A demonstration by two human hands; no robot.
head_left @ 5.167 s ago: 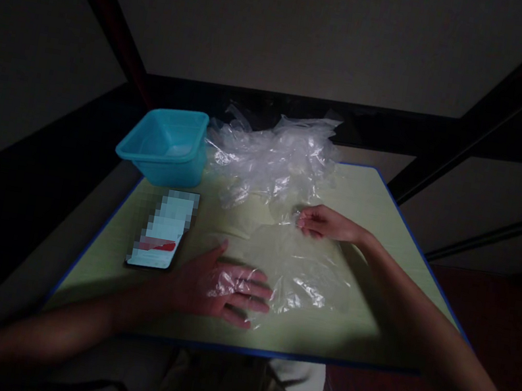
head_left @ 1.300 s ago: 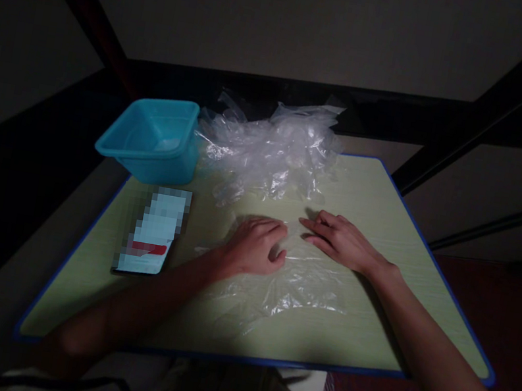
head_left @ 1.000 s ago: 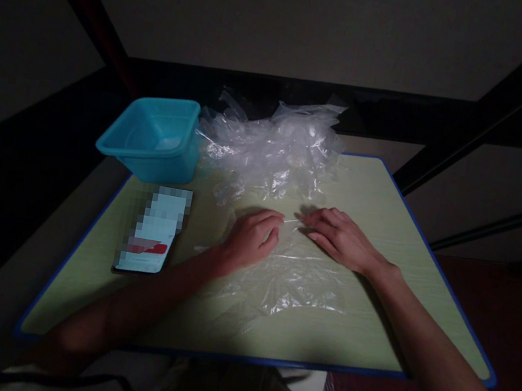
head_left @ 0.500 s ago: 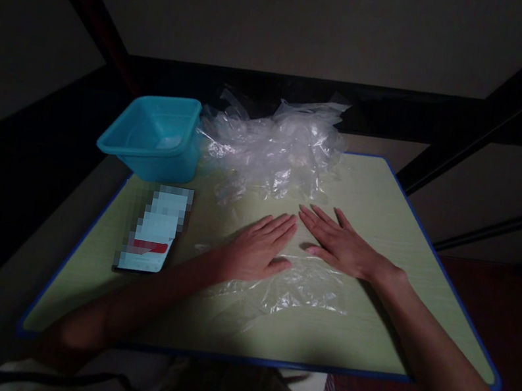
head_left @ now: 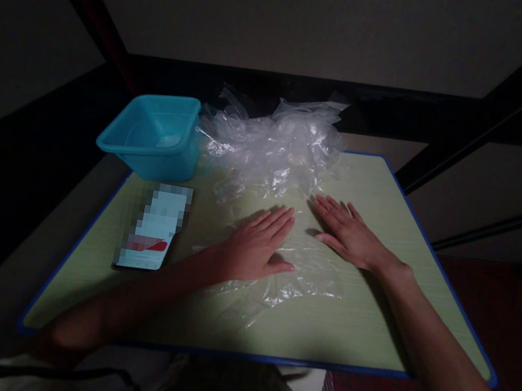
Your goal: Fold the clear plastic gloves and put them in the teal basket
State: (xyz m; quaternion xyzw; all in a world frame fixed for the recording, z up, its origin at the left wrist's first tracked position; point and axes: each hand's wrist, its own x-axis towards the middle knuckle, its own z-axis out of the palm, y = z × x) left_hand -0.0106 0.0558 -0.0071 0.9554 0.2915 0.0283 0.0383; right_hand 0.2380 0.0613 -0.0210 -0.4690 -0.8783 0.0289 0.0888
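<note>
A clear plastic bag (head_left: 296, 281) lies spread flat in the middle of the pale green table (head_left: 368, 333). My left hand (head_left: 257, 245) rests palm down on its left part, fingers stretched out and together. My right hand (head_left: 349, 234) lies flat on its upper right part, fingers spread. Neither hand holds anything. Both press on the thin film, which is crinkled below and between them.
A heap of crumpled clear plastic bags (head_left: 273, 147) sits at the table's far edge. A teal plastic tub (head_left: 154, 134) stands at the far left corner. A phone (head_left: 156, 226) with a lit screen lies left of my left hand. Dark bars frame the table.
Both hands went from curled, pinching at the bag's top edge, to lying flat on it. They then slid apart, the right hand moving farther up and right.
</note>
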